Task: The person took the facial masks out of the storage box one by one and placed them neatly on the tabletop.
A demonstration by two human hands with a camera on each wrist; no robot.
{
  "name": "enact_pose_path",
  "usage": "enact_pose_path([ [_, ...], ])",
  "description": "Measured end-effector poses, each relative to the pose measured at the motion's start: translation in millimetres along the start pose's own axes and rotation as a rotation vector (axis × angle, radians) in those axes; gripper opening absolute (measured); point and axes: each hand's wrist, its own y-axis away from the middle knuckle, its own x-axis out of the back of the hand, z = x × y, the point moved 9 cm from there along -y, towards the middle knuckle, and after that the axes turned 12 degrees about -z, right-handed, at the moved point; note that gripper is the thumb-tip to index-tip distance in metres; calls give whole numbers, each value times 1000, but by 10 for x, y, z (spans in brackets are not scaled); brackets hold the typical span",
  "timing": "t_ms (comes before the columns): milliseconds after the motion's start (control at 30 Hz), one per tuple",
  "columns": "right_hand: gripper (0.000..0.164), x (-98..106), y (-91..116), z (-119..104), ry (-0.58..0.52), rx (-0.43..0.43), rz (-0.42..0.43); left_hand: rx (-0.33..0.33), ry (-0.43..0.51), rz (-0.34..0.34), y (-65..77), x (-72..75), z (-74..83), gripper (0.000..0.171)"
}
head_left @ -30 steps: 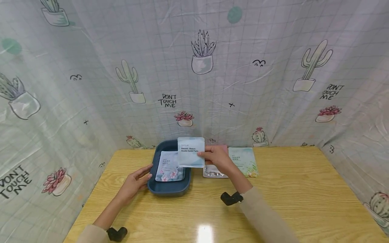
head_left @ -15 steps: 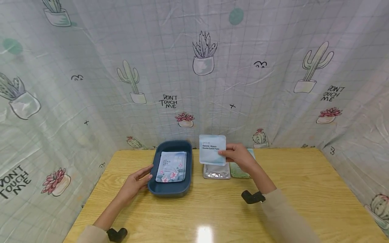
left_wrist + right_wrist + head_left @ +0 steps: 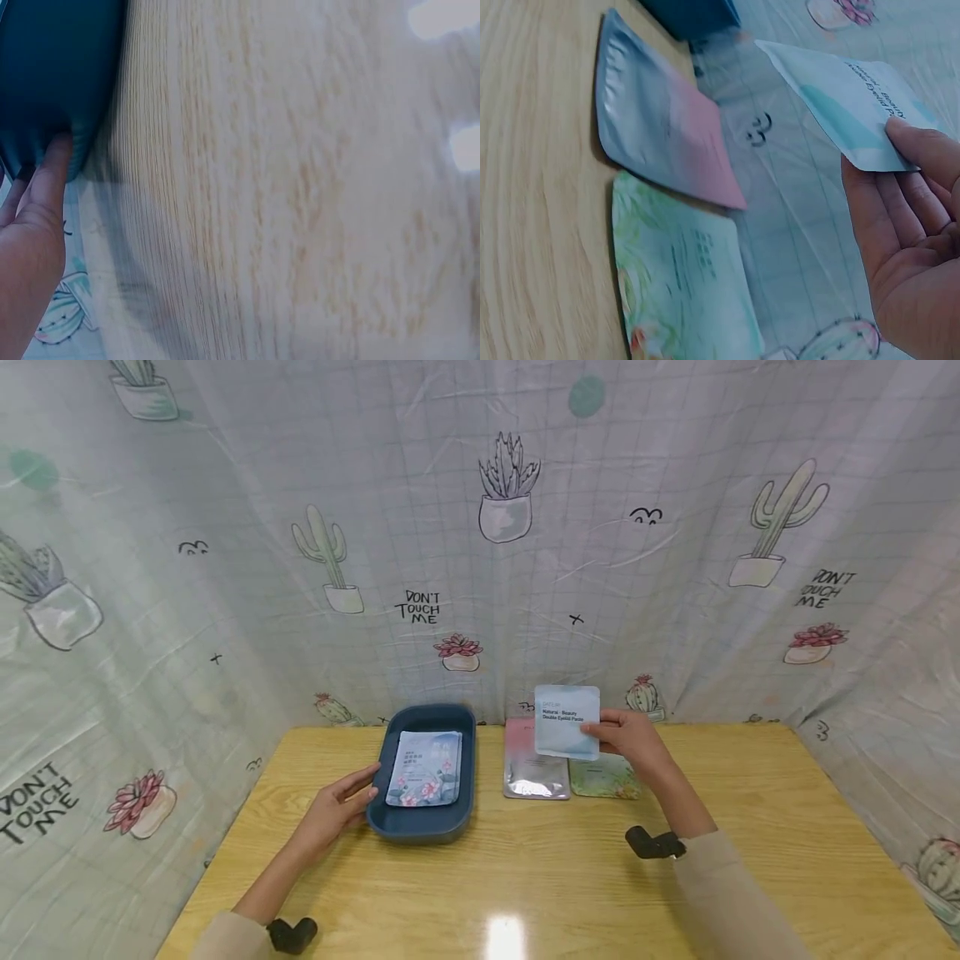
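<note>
My right hand [image 3: 630,739] pinches a pale blue packet [image 3: 566,721] lettered "Double Eyelid Paste" between thumb and fingers. It hangs above the table, partly over a pink and silver packet [image 3: 537,778] and a green floral packet [image 3: 609,777]. The right wrist view shows the thumb [image 3: 922,150] on its printed face. My left hand [image 3: 333,806] rests its fingertips against the left side of a dark blue bin [image 3: 423,837]. In that bin lie white-blue packets [image 3: 426,768] with pink flowers, apparently stacked. The left wrist view shows fingers touching the bin's outer wall.
The bin and packets sit toward the back of a wooden table [image 3: 525,868]. Right behind the table's back edge hangs a grid-patterned curtain [image 3: 420,527] with cactus prints, which also closes in both sides.
My right hand has carried the blue packet rightward from over the bin, past the pink and silver packet. The left hand stays at the bin.
</note>
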Motion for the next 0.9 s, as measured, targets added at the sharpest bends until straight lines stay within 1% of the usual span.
enact_pose_path([
  [67,46,90,39,17,9,-11,13,-6,-3,-12,-11,-10,5,64],
  [267,51,323,153,35,47,-23,0,5,13,-1,-7,-2,-16,61],
  [400,53,521,223,71,84,-50,34,3,17,0,3,-3,-14,61],
  [533,56,697,291,147,123,-74,54,6,9,2,6,-4,-7,62],
  [700,56,892,403,249,172,-73,66,10,0,0,7,-9,-10,62],
  [900,55,1059,488,356,208,-87,64,5,-3,0,3,-13,4,62],
])
